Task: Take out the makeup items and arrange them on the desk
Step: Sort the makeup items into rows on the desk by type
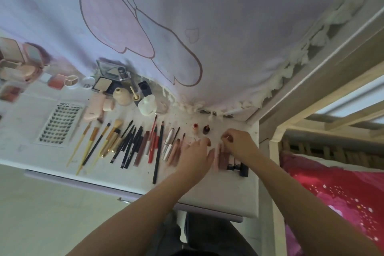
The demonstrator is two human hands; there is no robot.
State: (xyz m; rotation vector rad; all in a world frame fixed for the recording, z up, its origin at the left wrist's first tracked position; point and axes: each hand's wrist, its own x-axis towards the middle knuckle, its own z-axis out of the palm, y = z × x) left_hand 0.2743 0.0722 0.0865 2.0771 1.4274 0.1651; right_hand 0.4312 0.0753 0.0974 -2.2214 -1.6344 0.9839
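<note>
Both hands work at the table's point(228, 197) three o'clock end. The left hand point(195, 156) lies flat, fingers straight, on lip tubes point(223, 161). The right hand point(239, 143) pinches something small; I cannot tell what

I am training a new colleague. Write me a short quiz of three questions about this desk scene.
1. True or false: the white tray of false lashes lies left of the gold-handled brushes.
2. Which hand works at the lip tubes by the desk's right edge? A left B right
3. Fill in: two small bottles, red-capped and ____-capped, stand beyond the hands.

Key: 1 true; 2 B; 3 dark
</note>
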